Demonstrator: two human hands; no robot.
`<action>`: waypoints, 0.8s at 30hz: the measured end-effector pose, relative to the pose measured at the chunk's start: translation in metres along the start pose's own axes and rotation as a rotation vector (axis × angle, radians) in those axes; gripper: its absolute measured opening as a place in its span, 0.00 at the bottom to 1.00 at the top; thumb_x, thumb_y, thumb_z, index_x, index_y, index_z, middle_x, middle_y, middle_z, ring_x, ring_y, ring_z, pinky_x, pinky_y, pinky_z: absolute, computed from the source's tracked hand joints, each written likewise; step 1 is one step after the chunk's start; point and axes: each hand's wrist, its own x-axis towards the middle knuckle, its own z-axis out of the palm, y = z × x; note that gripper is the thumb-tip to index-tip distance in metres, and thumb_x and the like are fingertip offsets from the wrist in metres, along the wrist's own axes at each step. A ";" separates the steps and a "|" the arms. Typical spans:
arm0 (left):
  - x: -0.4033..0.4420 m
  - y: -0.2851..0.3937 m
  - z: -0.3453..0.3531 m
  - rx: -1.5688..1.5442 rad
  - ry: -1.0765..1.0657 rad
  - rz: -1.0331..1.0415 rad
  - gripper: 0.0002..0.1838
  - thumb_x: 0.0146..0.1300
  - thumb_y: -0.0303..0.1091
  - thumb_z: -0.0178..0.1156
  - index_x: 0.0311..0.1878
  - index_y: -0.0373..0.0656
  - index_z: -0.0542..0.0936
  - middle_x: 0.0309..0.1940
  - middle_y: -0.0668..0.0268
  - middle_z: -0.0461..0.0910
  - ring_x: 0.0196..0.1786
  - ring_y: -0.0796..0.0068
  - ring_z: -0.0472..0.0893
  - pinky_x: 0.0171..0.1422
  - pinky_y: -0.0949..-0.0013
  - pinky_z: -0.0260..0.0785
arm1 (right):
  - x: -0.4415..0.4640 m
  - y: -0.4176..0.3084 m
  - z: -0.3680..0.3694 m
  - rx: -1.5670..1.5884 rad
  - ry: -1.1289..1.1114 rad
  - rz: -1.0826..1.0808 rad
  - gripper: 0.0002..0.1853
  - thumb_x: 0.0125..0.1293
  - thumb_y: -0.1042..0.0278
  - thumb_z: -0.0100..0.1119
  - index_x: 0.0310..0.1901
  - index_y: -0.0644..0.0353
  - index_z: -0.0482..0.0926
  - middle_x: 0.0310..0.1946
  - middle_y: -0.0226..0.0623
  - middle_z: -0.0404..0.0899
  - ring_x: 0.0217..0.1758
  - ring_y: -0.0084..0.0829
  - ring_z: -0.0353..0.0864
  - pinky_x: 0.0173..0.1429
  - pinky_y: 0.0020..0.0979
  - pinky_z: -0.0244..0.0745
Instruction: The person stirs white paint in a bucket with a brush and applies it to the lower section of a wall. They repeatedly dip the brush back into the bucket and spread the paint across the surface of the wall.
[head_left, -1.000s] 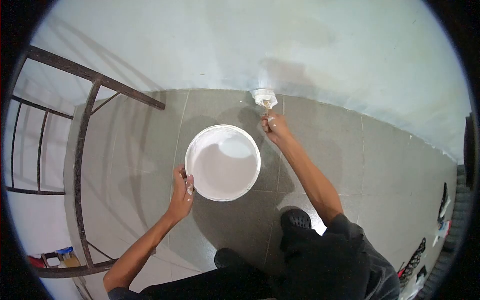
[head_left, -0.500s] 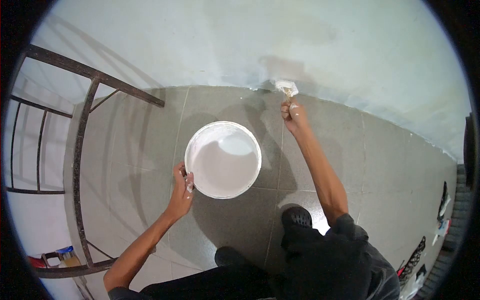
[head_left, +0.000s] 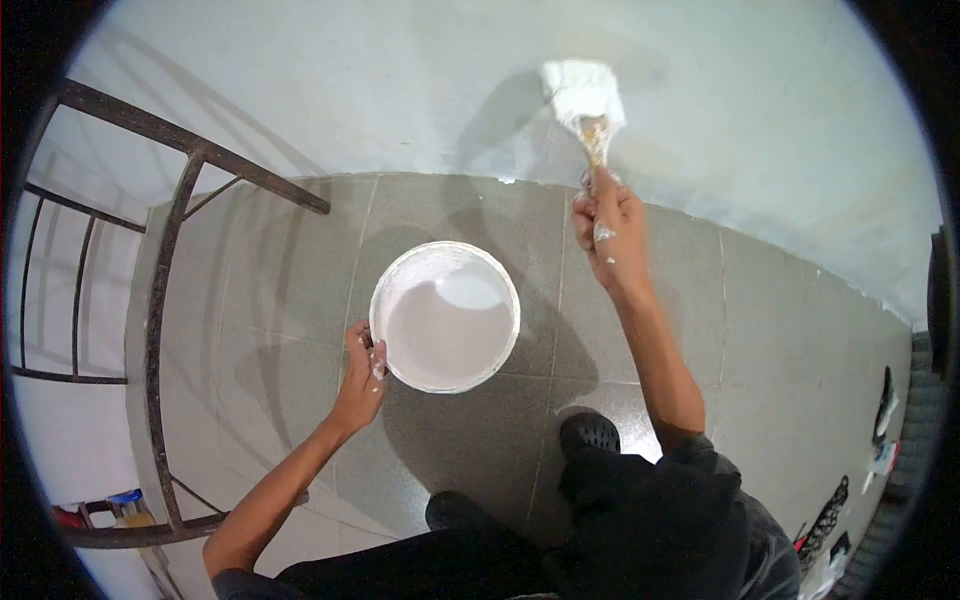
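A round white bucket (head_left: 510,318) with pale paint inside stands on the grey tiled floor. My left hand (head_left: 362,380), spotted with white paint, grips the bucket's rim at its left side. In my right hand (head_left: 612,232), closed round the handle, is a paintbrush (head_left: 584,98) with thick white paint over its bristles. The brush points up in front of the pale wall (head_left: 420,90), above the line where wall meets floor; whether the bristles touch the wall I cannot tell.
A dark metal frame (head_left: 158,330) stands at the left. My dark shoes (head_left: 590,432) are on the floor below the bucket. Several small items (head_left: 828,515) lie at the lower right, and some coloured things (head_left: 120,512) sit at the lower left.
My right hand first moved right along the wall's base with the brush, then the brush rose higher before the wall. My left hand has stayed on the bucket.
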 end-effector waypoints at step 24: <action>-0.002 0.013 0.000 -0.039 -0.023 -0.064 0.26 0.73 0.48 0.32 0.62 0.36 0.46 0.50 0.50 0.64 0.48 0.68 0.70 0.51 0.64 0.66 | 0.049 0.023 0.026 0.341 0.008 0.236 0.09 0.66 0.68 0.44 0.30 0.62 0.66 0.24 0.33 0.68 0.19 0.18 0.62 0.17 0.21 0.54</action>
